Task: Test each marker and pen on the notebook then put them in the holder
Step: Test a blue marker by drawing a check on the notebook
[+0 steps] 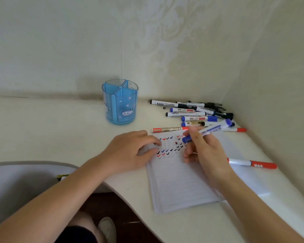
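Testing step: by my judgement the blue marker (207,131) was at the page for its trial mark, right of centre in the frame.
Right hand (206,152): thumb and fingers were clamped around the marker's lower barrel, the lower end angled down toward the ticks and the other end raised toward the upper right.
Marker tip: whether the cap was on or off could not be told.
Left hand (130,149): it lay at frame centre, gripping nothing, its fingers loosely bent with the tips resting on the notebook's upper left corner, seemingly to steady it.
Notebook (179,183): it lay open on the desk (60,130) at lower centre, with rows of red, blue and black ticks (168,146) at its top, between the two hands.
Holder (120,102): the blue cup stood upright above and left of the notebook, well apart from both hands; no pen showed in its compartments.
Pile of markers (197,111): heaped in the corner at upper right, likely awaiting test.
Red markers: one (167,129) lay along the notebook's top edge, another (253,163) at the far right.
Next move: probably a short tick in a free spot, recapping if needed, then a leftward carry to drop the marker upright into a compartment.
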